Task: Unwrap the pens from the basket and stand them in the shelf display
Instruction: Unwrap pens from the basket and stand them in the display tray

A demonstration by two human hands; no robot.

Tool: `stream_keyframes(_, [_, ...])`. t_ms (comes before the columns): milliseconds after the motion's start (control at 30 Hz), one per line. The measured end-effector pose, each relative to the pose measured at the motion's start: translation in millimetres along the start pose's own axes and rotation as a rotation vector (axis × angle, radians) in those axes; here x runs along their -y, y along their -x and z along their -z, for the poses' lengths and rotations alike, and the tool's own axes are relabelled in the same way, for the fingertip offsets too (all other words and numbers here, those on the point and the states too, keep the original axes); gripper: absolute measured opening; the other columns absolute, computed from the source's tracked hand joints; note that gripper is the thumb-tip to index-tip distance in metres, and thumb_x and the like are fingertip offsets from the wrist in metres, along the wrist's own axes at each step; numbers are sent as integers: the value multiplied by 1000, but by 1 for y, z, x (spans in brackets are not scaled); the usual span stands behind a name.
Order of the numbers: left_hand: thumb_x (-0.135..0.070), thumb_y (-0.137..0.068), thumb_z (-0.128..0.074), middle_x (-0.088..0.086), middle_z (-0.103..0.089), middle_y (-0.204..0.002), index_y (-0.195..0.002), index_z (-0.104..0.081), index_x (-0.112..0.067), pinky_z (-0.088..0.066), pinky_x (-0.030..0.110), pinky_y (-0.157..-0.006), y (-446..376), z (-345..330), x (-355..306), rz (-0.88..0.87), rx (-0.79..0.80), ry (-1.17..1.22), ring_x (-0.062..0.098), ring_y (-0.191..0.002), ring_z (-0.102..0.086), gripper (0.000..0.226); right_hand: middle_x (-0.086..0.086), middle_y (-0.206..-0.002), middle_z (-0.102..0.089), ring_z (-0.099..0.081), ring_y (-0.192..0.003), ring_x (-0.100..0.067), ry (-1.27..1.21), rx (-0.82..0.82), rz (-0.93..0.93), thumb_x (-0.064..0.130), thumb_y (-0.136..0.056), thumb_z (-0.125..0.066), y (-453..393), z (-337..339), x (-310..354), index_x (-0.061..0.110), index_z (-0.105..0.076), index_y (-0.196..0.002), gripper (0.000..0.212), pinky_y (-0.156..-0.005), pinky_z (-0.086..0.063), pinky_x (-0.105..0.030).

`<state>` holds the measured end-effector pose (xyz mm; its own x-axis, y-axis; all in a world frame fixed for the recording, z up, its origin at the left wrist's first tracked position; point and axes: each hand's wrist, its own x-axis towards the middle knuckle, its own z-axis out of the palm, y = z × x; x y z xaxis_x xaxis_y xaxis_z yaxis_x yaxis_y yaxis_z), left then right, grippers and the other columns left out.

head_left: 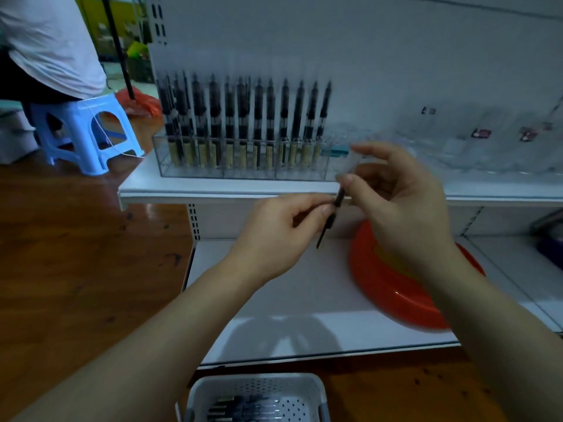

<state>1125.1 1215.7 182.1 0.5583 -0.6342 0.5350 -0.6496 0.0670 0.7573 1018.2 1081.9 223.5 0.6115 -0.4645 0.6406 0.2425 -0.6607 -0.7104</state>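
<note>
A black pen [330,216] hangs tip down in front of the upper shelf edge. My left hand [283,229] pinches its middle from the left. My right hand [396,199] holds its upper part, which sits in a clear wrapper [350,166], between thumb and fingers. Behind them, a clear display box [243,169] on the upper shelf holds several black pens standing upright in a row. A white perforated basket [256,394] at the bottom edge holds several wrapped pens lying flat.
An orange round plate [393,284] lies on the white lower shelf [274,300], partly under my right forearm. Empty clear display compartments [457,147] continue to the right. A blue stool [88,132] with a seated person stands on the wooden floor at left.
</note>
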Motion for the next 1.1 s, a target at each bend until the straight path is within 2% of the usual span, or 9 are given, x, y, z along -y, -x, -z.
stream_keyframes(133, [-25,-94,-61,-7,-74,-98,-112,-75,-17,-56,30,-73,-8,12,-19,-228,-273,-329,6,-80,-66,24,2,-88,-73,-72,-81,-15,5,-100,99,17,-93,-70,-35,13,21,26,-60,-121,31,-75,-61,-40])
stream_keyframes(200, [-20,-94,-61,-5,-74,-104,-115,-73,-14,-55,28,-78,-11,14,-27,-303,-327,-396,9,-89,-67,26,-1,-89,-73,-72,-81,-16,-10,-154,139,16,-94,-69,-54,17,29,21,-59,-123,32,-74,-61,-39])
stream_keyframes(300, [-21,-93,-60,1,-68,-122,-128,-65,-11,-41,25,-102,-20,19,-30,-291,-316,-505,17,-117,-57,37,-3,-90,-72,-72,-81,-15,4,-220,182,19,-94,-68,-78,17,36,16,-58,-127,34,-73,-61,-34])
stream_keyframes(400, [-28,-93,-55,2,-61,-133,-135,-59,-10,-39,38,-110,-25,25,-23,-216,-267,-602,22,-129,-49,46,0,-87,-71,-71,-80,-14,21,-239,192,21,-94,-67,-96,13,37,18,-59,-127,34,-74,-61,-36])
stream_keyframes(500, [-28,-92,-55,4,-61,-134,-135,-59,-10,-41,47,-108,-25,27,-17,-177,-253,-650,25,-130,-49,46,-1,-86,-71,-71,-77,-15,40,-242,189,21,-93,-67,-109,10,36,20,-60,-124,32,-73,-60,-40])
stream_keyframes(667, [-24,-90,-56,4,-64,-127,-128,-63,-9,-44,45,-105,-29,28,-17,-167,-294,-639,26,-125,-51,41,4,-84,-71,-70,-76,-14,146,-168,201,22,-93,-66,-115,1,34,29,-60,-119,27,-75,-59,-42])
stream_keyframes(800, [-22,-90,-56,3,-66,-123,-125,-65,-9,-46,48,-100,-32,30,-16,-180,-297,-627,26,-121,-53,38,7,-85,-70,-69,-78,-12,256,-69,178,22,-92,-67,-114,-6,30,25,-63,-122,30,-79,-57,-41])
stream_keyframes(967, [-20,-89,-56,3,-67,-122,-124,-66,-9,-47,46,-100,-32,31,-16,-180,-300,-602,24,-121,-53,38,11,-83,-69,-67,-76,-9,310,-59,172,23,-92,-69,-114,-11,31,26,-65,-121,29,-78,-56,-34])
stream_keyframes(1100, [-20,-89,-56,3,-67,-121,-123,-66,-9,-47,44,-99,-33,32,-17,-184,-302,-586,23,-120,-53,37,5,-83,-72,-70,-78,-14,363,-5,115,23,-93,-67,-119,-10,36,28,-65,-119,27,-76,-57,-34])
